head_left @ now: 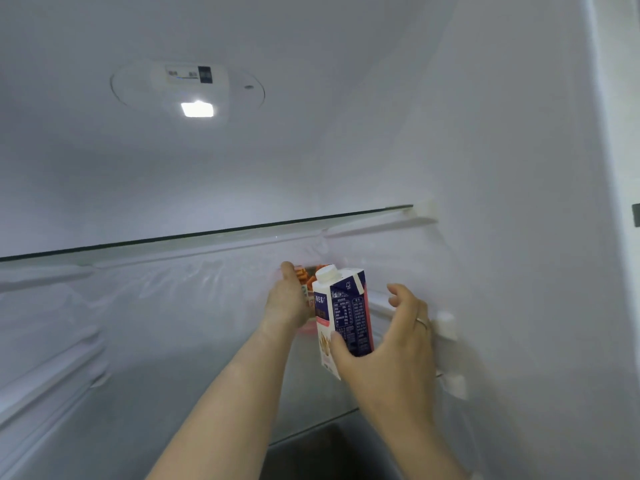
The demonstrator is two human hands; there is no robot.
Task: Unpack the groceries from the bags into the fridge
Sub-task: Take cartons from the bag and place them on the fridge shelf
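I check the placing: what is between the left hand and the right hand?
In the head view, the upright white-and-blue carton stands between the left hand and right hand.

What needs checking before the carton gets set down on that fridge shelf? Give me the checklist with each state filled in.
1. Right hand grips the carton: ok, thumb across the front, though the fingers are spread open behind it.
2. Carton upright: ok, only slightly tilted.
3. White cap on: ok.
4. Left hand holds the orange-printed package aside: cannot tell, the carton hides most of it.
5. Landing spot on the shelf free: cannot tell, hidden behind hands and carton.
6. Headroom under the glass shelf: ok, cap sits below it.
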